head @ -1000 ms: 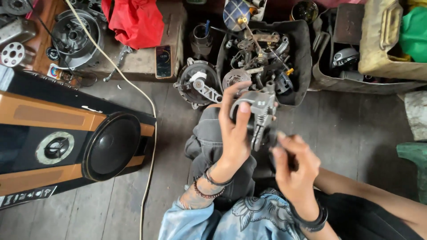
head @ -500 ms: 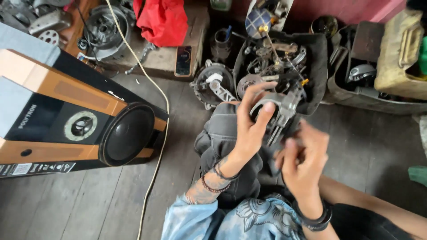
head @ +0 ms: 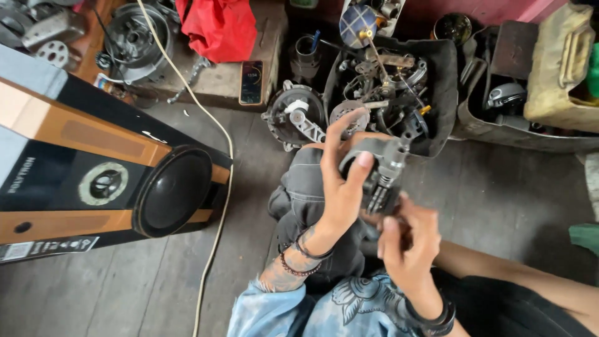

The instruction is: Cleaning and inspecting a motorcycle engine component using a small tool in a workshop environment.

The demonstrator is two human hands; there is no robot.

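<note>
Two bare hands hold one grey metal engine part (head: 380, 171) above the lap of a person seated on a grey plank floor (head: 499, 200), seen from a head camera looking straight down. The left hand (head: 340, 187) grips the part from its left side — thumb laid across the top, fingers spread and curled behind it, clamped on the metal. The right hand (head: 409, 246) is just below, its fingers bunched together and touching the underside of the part; whether they pinch a small tool or only the part itself cannot be told. Both wrists wear dark bracelets, and the left forearm shows a tattoo above a pale blue patterned sleeve (head: 293, 312).

Beyond the part, near the person's knee in dark grey trousers (head: 306, 187), lies a round dark engine cover (head: 296, 118) with a pale lever on it. Just to its right stands a black tub (head: 443, 87) packed with metal parts, wires and a round blue-and-yellow piece. Further right sits a grey tray (head: 499, 134) beside a worn yellowish bag (head: 561, 68).

At the far left, well apart from the hands, a large speaker cabinet (head: 81, 181) in black and orange lies on its side — its round dark cone facing the person. A cream cable (head: 218, 206) runs across the floor past it. Behind, a phone (head: 251, 82) with a lit screen rests on a wooden block near a red cloth (head: 218, 28).
</note>
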